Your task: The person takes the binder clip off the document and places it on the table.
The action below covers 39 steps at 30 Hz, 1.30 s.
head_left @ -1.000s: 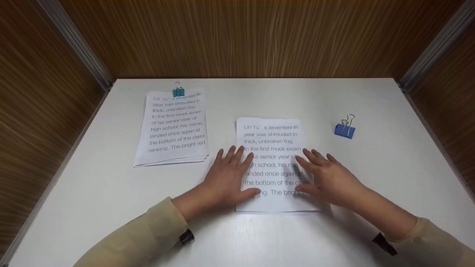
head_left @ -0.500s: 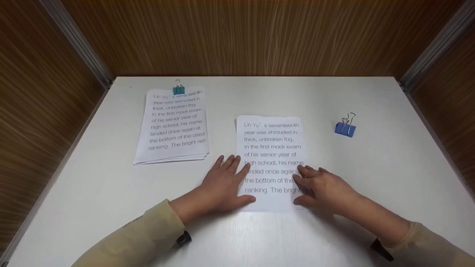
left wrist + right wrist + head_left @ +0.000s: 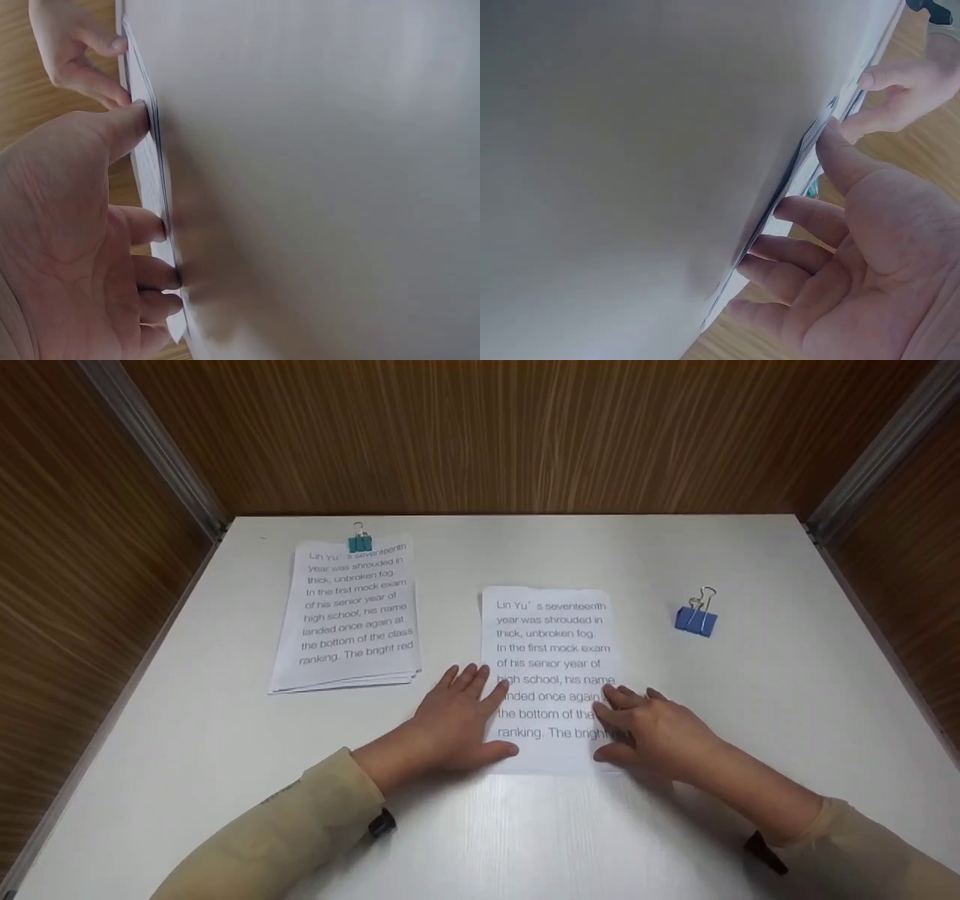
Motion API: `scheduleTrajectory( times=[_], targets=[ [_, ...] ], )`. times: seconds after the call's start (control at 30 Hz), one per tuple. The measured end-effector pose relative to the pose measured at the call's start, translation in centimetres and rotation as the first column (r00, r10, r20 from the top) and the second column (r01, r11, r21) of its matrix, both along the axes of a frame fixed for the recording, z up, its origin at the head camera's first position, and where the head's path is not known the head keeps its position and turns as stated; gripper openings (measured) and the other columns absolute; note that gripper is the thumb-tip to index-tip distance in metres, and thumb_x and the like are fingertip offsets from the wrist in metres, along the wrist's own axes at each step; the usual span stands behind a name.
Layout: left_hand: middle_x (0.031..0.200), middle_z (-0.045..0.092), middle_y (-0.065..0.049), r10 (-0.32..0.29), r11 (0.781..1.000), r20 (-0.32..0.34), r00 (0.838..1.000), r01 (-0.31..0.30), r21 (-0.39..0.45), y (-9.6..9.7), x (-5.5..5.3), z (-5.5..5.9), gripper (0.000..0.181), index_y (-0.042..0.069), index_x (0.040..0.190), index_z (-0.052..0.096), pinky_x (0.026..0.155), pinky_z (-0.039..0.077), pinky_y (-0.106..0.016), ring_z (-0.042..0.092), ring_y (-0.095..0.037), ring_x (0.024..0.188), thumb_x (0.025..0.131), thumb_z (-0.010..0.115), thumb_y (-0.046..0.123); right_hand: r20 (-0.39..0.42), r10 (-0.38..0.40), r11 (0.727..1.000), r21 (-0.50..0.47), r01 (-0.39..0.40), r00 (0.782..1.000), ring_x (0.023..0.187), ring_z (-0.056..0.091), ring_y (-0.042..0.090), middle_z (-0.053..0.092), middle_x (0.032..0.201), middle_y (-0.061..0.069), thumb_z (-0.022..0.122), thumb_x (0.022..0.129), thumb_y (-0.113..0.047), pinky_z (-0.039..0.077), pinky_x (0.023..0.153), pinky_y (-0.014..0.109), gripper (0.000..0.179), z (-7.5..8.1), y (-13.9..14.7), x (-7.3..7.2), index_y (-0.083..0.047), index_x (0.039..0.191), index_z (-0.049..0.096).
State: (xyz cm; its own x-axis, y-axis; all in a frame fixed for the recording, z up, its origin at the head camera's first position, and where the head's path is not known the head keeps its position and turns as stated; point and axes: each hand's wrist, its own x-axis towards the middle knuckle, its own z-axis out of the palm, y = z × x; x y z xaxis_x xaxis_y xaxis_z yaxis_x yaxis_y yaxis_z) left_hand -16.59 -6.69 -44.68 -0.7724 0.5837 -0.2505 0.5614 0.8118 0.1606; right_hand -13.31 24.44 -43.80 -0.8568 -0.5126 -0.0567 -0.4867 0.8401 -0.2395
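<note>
A stack of printed paper [image 3: 551,660] lies near the middle of the white table. My left hand [image 3: 455,724] rests along its left edge, fingers spread and thumb on the lower left part of the top sheet. At the right edge sits my right hand [image 3: 660,735], its fingers loosely bent and its thumb and index finger on the sheet. In the left wrist view the fingertips [image 3: 161,225] touch the side of the stack. The right wrist view likewise has the fingers [image 3: 791,251] against the stack's thin edge [image 3: 795,169].
Back left lies another printed stack [image 3: 356,615], its lower sheets slightly fanned, with a teal binder clip [image 3: 361,543] on its top edge. A blue binder clip [image 3: 696,621] stands on the table [image 3: 787,682] at the right. Wood-patterned panels [image 3: 510,435] enclose the back and sides.
The right hand first came nearer the body along the right edge. Since then both hands and the middle stack have shifted slightly away from the body. The stack's lower edges look more even.
</note>
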Motion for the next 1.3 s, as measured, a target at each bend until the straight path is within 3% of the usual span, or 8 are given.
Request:
scheduleTrajectory(
  times=[0.2, 0.43, 0.7, 1.0, 1.3],
  targets=[
    [0.173, 0.019, -0.024, -0.003, 1.0, 0.022, 1.0, 0.003, -0.018, 1.3, -1.9, 0.3, 0.096, 0.012, 0.17, 0.026, 0.131, 0.005, -0.049, 0.013, -0.038, 0.162, 0.1, 0.049, 0.073, 0.037, -0.025, 0.999, -0.033, 0.026, 0.999, 0.134, 0.053, 0.058, 0.052, 0.154, 0.028, 0.089, 0.088, -0.029, 0.038, 0.115, 0.065, 0.068, 0.0, 1.1, -1.7, -0.002, 0.145, 0.063],
    [0.173, 0.017, -0.025, -0.014, 1.0, 0.045, 0.999, 0.015, -0.019, 2.8, -3.8, 0.8, 0.095, 0.011, 0.17, 0.024, 0.131, 0.004, -0.047, 0.012, -0.039, 0.162, 0.1, 0.049, 0.071, 0.105, -0.069, 0.997, -0.008, 0.071, 0.992, 0.141, 0.048, 0.054, 0.046, 0.158, 0.026, 0.089, 0.089, -0.03, 0.039, 0.115, 0.064, 0.071, 0.3, 2.2, -3.5, -0.003, 0.147, 0.059],
    [0.173, 0.018, -0.025, -0.008, 0.999, 0.037, 0.999, 0.01, -0.041, 3.8, -5.8, 0.9, 0.095, 0.011, 0.17, 0.024, 0.131, 0.004, -0.046, 0.012, -0.038, 0.162, 0.101, 0.048, 0.071, 0.102, -0.05, 0.999, 0.004, 0.05, 0.993, 0.139, 0.048, 0.056, 0.046, 0.156, 0.03, 0.085, 0.092, -0.032, 0.036, 0.117, 0.065, 0.068, 0.7, 2.5, -5.5, -0.001, 0.147, 0.059],
    [0.172, 0.02, -0.028, -0.009, 0.999, 0.025, 1.0, 0.01, -0.04, 4.9, -7.3, 0.7, 0.096, 0.011, 0.17, 0.025, 0.131, 0.006, -0.046, 0.014, -0.04, 0.161, 0.1, 0.048, 0.072, 0.133, -0.076, 0.997, 0.028, 0.073, 0.988, 0.141, 0.043, 0.058, 0.043, 0.159, 0.027, 0.082, 0.094, -0.039, 0.039, 0.114, 0.066, 0.071, 0.8, 3.1, -7.3, -0.004, 0.15, 0.056],
    [0.172, 0.019, -0.028, -0.006, 0.999, 0.025, 1.0, 0.006, -0.033, 5.5, -8.5, 0.8, 0.096, 0.011, 0.17, 0.024, 0.131, 0.007, -0.047, 0.013, -0.041, 0.161, 0.1, 0.048, 0.072, 0.188, -0.112, 0.994, 0.024, 0.109, 0.976, 0.148, 0.034, 0.057, 0.037, 0.165, 0.022, 0.081, 0.094, -0.043, 0.031, 0.118, 0.068, 0.074, 0.9, 4.6, -8.5, -0.008, 0.153, 0.053]
  ],
)
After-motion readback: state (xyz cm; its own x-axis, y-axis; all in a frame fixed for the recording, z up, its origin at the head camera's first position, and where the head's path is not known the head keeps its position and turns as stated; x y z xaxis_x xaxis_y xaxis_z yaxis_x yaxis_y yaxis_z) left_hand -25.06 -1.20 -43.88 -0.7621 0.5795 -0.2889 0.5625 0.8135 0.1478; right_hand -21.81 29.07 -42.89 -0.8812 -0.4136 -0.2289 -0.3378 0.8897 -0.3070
